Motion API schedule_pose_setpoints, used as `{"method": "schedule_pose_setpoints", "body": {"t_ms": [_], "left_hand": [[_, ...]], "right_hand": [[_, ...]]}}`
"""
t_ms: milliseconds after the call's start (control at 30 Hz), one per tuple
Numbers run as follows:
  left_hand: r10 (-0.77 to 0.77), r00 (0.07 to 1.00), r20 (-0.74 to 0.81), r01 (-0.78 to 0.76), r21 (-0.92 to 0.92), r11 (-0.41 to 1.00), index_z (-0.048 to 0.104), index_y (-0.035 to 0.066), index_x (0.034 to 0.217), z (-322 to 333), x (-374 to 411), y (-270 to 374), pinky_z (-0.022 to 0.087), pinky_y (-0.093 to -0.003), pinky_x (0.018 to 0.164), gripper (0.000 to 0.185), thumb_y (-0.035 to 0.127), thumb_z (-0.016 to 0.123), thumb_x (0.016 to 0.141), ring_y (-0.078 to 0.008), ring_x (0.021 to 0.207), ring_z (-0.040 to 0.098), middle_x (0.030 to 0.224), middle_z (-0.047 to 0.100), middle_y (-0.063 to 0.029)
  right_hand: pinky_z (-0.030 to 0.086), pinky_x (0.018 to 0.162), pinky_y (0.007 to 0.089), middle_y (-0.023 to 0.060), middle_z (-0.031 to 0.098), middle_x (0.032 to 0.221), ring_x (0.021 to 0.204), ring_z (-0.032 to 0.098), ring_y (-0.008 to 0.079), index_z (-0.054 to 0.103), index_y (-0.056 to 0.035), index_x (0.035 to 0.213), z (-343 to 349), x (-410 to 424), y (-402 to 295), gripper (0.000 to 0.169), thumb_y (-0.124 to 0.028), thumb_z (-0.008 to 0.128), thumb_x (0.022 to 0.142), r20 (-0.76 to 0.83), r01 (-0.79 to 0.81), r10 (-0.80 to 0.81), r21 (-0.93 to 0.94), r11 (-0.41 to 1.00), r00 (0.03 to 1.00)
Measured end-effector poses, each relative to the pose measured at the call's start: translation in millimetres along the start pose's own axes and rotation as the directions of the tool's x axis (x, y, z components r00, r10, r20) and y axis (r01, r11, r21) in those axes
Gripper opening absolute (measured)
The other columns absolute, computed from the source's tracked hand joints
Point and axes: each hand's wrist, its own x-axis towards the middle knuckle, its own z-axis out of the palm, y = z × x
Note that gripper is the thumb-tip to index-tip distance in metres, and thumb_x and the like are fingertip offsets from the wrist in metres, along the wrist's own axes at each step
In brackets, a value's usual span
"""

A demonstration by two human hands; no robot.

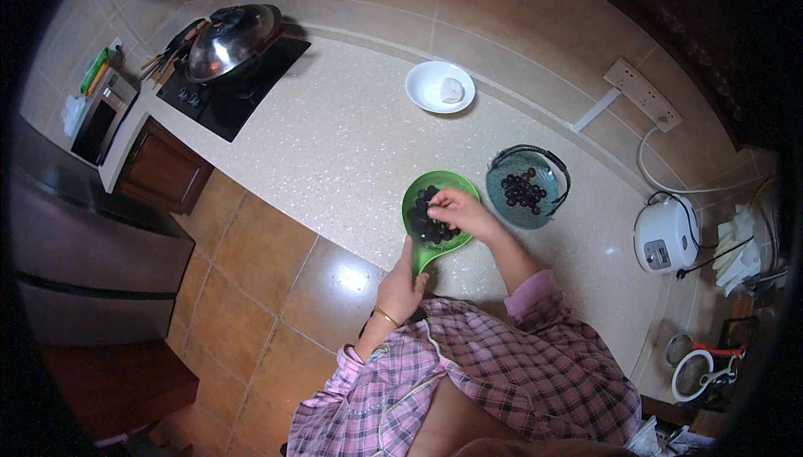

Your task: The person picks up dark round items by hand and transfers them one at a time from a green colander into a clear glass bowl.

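Observation:
My left hand [400,291] is closed around the handle of a green plastic ladle-shaped strainer or scoop [465,245] at the counter's front edge. Dark grapes [433,231] lie inside it. Over them is my right hand [463,211], its fingertips drawn together among the fruit; whether a grape is between them is too small to tell. Just to the right stands a blue-green glass bowl [497,203] with a dark wrapped handle, holding more dark grapes [522,192] in its middle.
Near the wall sits a white bowl [421,84] with a pale lump [451,90] in it. A lidded wok [229,49] is on the black cooktop [226,109] at the left. A white rice cooker [665,234] and its cord are at the right, below a power strip [643,94].

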Motion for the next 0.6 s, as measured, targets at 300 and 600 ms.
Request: {"method": "schedule_pose_setpoints", "body": {"t_ms": [300, 600], "left_hand": [[0.008, 1.000, -0.017, -0.008, 0.045, 0.999, 0.015, 0.012, 0.152, 2, -1, -6, 0.052, -0.0427, 0.076, 0.082, 0.012, 0.063, 0.086, -0.0372, 0.084, 0.067, 0.102, 0.066, -0.0248], [0.031, 0.999, -0.034, -0.028, 0.070, 0.997, 0.015, 0.013, 0.152, 2, 0, -9, 0.051, -0.0429, 0.076, 0.083, 0.016, 0.064, 0.086, -0.0400, 0.088, 0.066, 0.103, 0.065, -0.0257]], "right_hand": [[0.045, 0.087, 0.0382, 0.0063, 0.063, 0.100, 0.104, 0.054, 0.0280, 0.066, -0.0091, 0.101, 21, -22, 2, 0.025, -0.006, 0.068, 0.076, -0.062, 0.286, -0.637, -0.858, 0.427, 0.768], [0.049, 0.070, 0.0365, 0.0071, 0.066, 0.082, 0.078, 0.062, 0.0222, 0.065, -0.0056, 0.098, -54, -10, 42, 0.017, -0.009, 0.068, 0.082, -0.637, 0.319, -0.529, -0.424, 0.848, 0.561]]}}
